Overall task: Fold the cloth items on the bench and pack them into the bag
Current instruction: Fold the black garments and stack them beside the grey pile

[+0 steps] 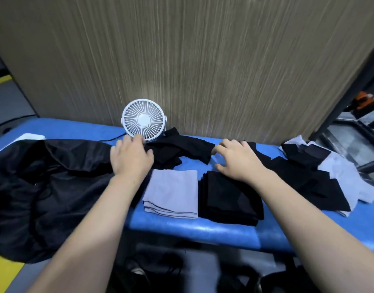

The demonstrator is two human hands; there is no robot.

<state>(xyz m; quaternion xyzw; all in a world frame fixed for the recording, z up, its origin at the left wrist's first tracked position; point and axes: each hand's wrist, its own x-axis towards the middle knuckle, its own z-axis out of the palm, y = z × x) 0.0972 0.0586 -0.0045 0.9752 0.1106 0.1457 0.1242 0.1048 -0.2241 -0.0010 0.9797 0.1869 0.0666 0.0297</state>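
Observation:
On the blue bench (203, 229) lie a folded grey stack (173, 193) and a folded black stack (230, 197), side by side near the front edge. Behind them an unfolded black cloth (182, 149) is spread out. My left hand (131, 157) rests at that cloth's left end, fingers apart. My right hand (239, 159) hovers at its right end, over the back of the black stack, fingers spread. A large black bag (44, 187) lies open and slack on the bench's left side. A loose pile of black and grey cloths (321, 174) sits at the right.
A small white fan (143, 119) stands at the back against a wooden wall panel (182, 49), its cable trailing left. A metal rack (351, 127) is at the right. Dark cables and bags lie on the floor below the bench.

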